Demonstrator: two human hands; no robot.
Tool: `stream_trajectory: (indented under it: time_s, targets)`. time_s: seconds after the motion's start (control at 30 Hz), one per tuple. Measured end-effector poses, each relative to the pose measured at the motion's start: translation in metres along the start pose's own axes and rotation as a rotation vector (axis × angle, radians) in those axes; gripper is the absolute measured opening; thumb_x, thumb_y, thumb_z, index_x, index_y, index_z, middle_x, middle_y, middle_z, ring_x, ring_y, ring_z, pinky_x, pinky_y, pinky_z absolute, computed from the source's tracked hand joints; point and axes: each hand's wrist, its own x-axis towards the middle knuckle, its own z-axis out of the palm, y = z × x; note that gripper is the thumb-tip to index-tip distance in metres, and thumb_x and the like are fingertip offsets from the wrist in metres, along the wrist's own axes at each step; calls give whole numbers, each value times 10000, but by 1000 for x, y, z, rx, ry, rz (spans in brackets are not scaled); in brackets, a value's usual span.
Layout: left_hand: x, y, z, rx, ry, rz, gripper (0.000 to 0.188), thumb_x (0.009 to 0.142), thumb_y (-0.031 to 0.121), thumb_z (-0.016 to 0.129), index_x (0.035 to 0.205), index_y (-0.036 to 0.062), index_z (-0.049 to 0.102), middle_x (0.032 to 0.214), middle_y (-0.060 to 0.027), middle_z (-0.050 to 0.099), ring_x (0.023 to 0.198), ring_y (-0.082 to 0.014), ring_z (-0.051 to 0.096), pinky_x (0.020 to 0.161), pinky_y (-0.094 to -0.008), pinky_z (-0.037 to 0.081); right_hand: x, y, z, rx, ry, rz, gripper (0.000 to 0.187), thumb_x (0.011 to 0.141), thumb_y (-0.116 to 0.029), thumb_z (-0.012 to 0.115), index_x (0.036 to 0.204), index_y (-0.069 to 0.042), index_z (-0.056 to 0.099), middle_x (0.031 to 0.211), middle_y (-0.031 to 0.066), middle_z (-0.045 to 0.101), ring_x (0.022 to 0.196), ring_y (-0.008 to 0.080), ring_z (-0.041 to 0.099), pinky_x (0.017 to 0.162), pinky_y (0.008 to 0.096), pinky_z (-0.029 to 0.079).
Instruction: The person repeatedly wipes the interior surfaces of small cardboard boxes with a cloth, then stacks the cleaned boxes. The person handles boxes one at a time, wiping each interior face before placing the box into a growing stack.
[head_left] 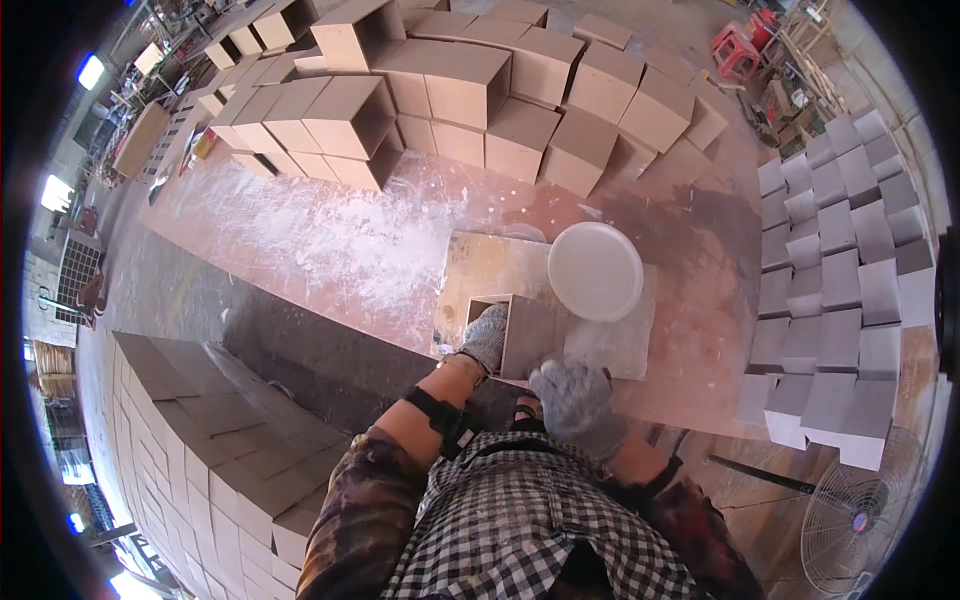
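A small open brown box (531, 338), apparently of cardboard, lies on a worn board at the middle of the work table. My left hand (486, 340), in a grey knit glove, reaches into its opening and grips the wall; the fingertips are partly hidden inside. My right hand (578, 402), gloved too, is close to my body, just right of the box's near end. Its fingers are curled, and whatever they may hold is hidden. Just beyond the box, to the right, sits a round white lid or shallow tray (595, 271).
Brown boxes (470, 85) are stacked along the table's far side. Grey-brown boxes (838, 255) stand in rows at the right. Another large stack (200, 450) fills the lower left. A fan (862, 520) stands at the lower right; a red stool (735, 52) is farther back. White powder marks the tabletop (350, 235).
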Motion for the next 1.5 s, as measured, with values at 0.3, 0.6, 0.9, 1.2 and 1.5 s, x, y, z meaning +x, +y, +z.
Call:
stream_trajectory:
  time_s: [0.3, 0.6, 0.9, 1.2, 1.5]
  targets:
    - [5, 12, 3, -125, 60, -16, 352, 869, 314, 575, 1132, 85, 630, 1130, -161, 633, 1058, -320, 597, 885, -404, 485, 27, 55, 26, 139, 162, 199, 145, 752, -185, 575, 876, -110, 568, 805, 54, 490, 748, 237, 521, 615, 388, 414]
    - [25, -66, 61, -714, 79, -55, 379, 875, 307, 575, 1175, 77, 600, 1131, -166, 623, 1058, -321, 594, 888, -394, 485, -42, 8, -2, 195, -90, 89, 245, 783, -268, 633, 958, -101, 594, 891, 81, 546, 799, 267, 558, 687, 404, 445]
    - [27, -40, 39, 79, 12, 259, 322, 896, 224, 545, 1169, 60, 593, 1170, -136, 609, 1083, -272, 562, 941, -351, 427, 48, 46, 12, 143, 242, 107, 170, 808, -176, 562, 959, -104, 593, 897, 73, 547, 785, 254, 548, 660, 386, 440]
    - [19, -28, 34, -53, 77, 112, 358, 842, 316, 604, 1109, 80, 635, 1095, -174, 635, 1033, -330, 603, 870, -414, 490, -21, -11, -18, -9, -49, -119, 218, 767, -165, 524, 962, -93, 586, 927, 40, 543, 769, 221, 539, 610, 397, 420]
    - [12, 5, 10, -53, 190, 360, 343, 866, 277, 568, 1136, 73, 625, 1071, -170, 645, 1004, -330, 615, 860, -402, 490, 43, 21, -6, 26, 281, 53, 267, 750, -141, 541, 1006, -87, 595, 954, 59, 549, 761, 222, 534, 638, 360, 427]
